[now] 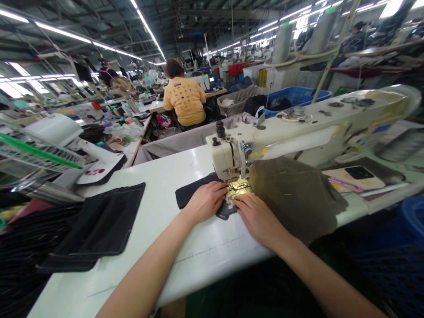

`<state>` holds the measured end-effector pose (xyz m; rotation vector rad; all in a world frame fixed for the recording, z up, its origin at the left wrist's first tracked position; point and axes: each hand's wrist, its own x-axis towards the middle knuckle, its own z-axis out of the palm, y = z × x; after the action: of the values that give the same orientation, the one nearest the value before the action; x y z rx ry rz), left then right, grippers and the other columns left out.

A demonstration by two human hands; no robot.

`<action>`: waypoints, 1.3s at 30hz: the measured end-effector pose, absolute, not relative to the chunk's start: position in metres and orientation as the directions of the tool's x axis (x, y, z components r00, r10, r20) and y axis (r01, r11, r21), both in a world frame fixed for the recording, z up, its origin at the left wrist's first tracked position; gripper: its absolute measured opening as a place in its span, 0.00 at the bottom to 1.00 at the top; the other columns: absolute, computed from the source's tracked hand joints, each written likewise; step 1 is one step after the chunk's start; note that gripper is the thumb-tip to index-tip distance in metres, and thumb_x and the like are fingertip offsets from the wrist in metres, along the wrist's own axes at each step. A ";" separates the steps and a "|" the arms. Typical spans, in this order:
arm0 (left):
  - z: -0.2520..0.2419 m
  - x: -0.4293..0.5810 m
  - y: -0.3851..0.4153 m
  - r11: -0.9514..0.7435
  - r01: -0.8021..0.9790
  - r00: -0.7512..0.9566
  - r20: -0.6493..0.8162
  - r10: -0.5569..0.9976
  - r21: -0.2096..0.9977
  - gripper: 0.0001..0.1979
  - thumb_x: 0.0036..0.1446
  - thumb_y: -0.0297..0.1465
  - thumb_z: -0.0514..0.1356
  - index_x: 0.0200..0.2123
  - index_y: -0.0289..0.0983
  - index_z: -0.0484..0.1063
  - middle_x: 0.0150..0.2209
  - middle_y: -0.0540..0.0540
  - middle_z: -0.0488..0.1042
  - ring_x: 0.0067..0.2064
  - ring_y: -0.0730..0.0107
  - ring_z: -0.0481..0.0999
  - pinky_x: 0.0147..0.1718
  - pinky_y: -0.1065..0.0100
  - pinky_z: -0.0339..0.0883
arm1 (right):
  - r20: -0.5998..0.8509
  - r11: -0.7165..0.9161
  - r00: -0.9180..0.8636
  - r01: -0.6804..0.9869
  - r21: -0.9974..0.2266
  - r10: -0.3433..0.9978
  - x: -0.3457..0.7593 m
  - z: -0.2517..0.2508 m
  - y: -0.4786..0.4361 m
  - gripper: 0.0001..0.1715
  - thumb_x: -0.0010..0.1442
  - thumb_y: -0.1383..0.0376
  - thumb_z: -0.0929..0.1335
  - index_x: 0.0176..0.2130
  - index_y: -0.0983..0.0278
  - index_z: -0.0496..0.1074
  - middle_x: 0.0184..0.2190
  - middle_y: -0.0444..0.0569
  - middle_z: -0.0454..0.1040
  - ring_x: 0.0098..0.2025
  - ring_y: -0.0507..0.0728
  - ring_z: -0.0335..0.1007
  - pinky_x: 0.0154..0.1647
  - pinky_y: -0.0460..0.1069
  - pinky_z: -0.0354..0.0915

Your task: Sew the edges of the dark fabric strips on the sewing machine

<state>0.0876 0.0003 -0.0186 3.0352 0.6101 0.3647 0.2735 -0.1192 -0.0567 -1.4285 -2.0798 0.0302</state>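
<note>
A piece of black fabric (189, 191) lies on the white machine table, its middle under the needle area of a sewing machine (221, 154). On the left of the presser foot, my left hand (206, 202) is closed on the fabric, with its fingertips close to the brass-coloured metal plate (244, 185). My right hand (258, 216) bends its fingers over the near right edge of the plate and the fabric there. Both thumbs are mostly hidden. Lighter marks show on the fabric between the hands. The needle itself is too small to make out.
Stacked black fabric pieces (109, 221) lie at the left, beside a fan (89, 154). A phone (359, 174) and pink scissors (346, 184) rest right of the machine. Behind stand a blue basket (298, 95) and a seated person in a yellow shirt (184, 101). Thread cones (282, 44) stand above.
</note>
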 end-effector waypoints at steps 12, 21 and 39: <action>-0.022 0.086 0.002 -0.920 0.385 0.893 0.225 0.390 0.068 0.17 0.66 0.27 0.52 0.55 0.35 0.72 0.55 0.40 0.73 0.55 0.59 0.72 0.55 0.56 0.70 | 0.486 0.423 -0.230 0.841 -0.336 0.843 0.272 -0.059 -0.120 0.16 0.68 0.72 0.61 0.52 0.68 0.73 0.49 0.58 0.74 0.52 0.62 0.68 0.56 0.61 0.68; -0.027 0.086 0.003 -0.910 0.403 0.870 0.269 0.414 0.099 0.17 0.67 0.27 0.52 0.54 0.36 0.73 0.54 0.38 0.73 0.57 0.59 0.72 0.56 0.53 0.70 | 0.491 0.414 -0.225 0.853 -0.318 0.841 0.271 -0.060 -0.120 0.16 0.67 0.72 0.62 0.51 0.67 0.73 0.48 0.58 0.74 0.52 0.62 0.69 0.56 0.61 0.69; -0.016 0.061 -0.090 -0.851 0.520 0.839 0.144 0.525 0.073 0.17 0.68 0.33 0.53 0.57 0.38 0.70 0.61 0.36 0.69 0.62 0.51 0.69 0.57 0.49 0.70 | 0.589 0.417 -0.106 0.805 -0.422 0.801 0.277 -0.074 -0.119 0.18 0.68 0.71 0.59 0.48 0.66 0.75 0.46 0.59 0.75 0.51 0.63 0.71 0.55 0.63 0.70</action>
<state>0.0606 -0.0897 -0.0157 2.9829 0.8476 0.2475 0.2768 -0.1187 -0.0740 -1.3693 -1.8860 -0.0058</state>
